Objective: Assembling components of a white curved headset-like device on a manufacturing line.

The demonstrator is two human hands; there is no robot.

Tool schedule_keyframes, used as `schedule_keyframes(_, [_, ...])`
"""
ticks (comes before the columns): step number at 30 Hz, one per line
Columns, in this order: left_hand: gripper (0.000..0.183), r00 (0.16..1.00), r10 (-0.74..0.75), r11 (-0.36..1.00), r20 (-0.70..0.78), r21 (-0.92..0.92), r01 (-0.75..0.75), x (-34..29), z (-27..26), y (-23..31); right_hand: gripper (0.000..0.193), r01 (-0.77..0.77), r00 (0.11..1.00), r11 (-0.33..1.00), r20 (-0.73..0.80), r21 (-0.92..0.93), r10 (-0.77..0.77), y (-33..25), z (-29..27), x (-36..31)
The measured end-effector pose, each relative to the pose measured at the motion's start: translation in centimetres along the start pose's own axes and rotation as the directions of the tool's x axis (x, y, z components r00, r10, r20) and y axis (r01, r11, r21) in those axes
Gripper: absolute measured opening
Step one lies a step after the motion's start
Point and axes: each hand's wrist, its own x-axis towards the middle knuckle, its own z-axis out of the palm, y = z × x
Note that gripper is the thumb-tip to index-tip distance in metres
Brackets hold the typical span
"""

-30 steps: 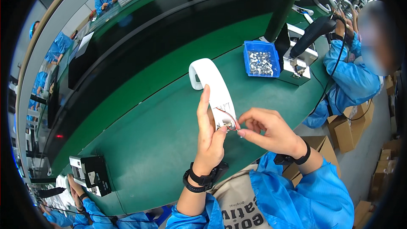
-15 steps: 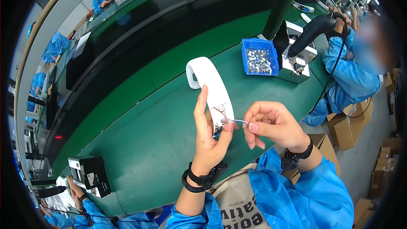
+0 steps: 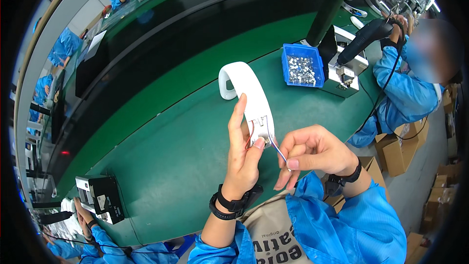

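Observation:
My left hand [image 3: 243, 162] grips a white curved plastic band [image 3: 253, 90] by its near end, thumb on the inner face and fingers along the left side. The band's far end curls round to the left above the green table. Small fittings show in an opened section near the thumb, with a thin red wire [image 3: 252, 132] at its left edge. From the same section a blue-and-white wire [image 3: 279, 152] slants down to my right hand [image 3: 317, 154], which pinches its end between thumb and forefinger. The wire's very tip is hidden in the pinch.
A blue bin [image 3: 303, 65] of small metallic parts stands on the green table [image 3: 176, 166], beside a white-and-black machine [image 3: 342, 76]. Another boxy machine [image 3: 100, 198] sits at the left. A co-worker in blue [image 3: 405, 76] is at the right, near cardboard boxes [image 3: 401, 144].
My right hand has moved down with the wire, which now slants downward instead of running sideways. The white band has shifted slightly up and right, and the red wire now shows apart at its left edge.

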Motion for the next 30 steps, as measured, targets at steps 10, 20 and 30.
schedule_keyframes(10, [0.078, 0.999, -0.031, 0.997, 0.019, -0.069, 0.032, -0.3, 0.1, 0.2, 0.009, 0.128, 0.987, 0.983, 0.117, -0.129, -0.113, 1.6, -0.7, 0.2])
schedule_keyframes(20, [0.076, 0.999, 0.019, 0.999, 0.044, -0.033, -0.018, 0.3, -0.3, 0.4, 0.025, 0.176, 0.529, -0.06, 0.146, -0.983, -0.836, 3.3, -0.2, 4.1])
schedule_keyframes(30, [0.082, 0.988, 0.075, 0.997, 0.134, -0.024, -0.073, -0.2, -0.4, 1.7, 0.013, 0.105, 0.552, -0.141, 0.176, -0.984, -0.815, 5.3, -1.5, 3.3])
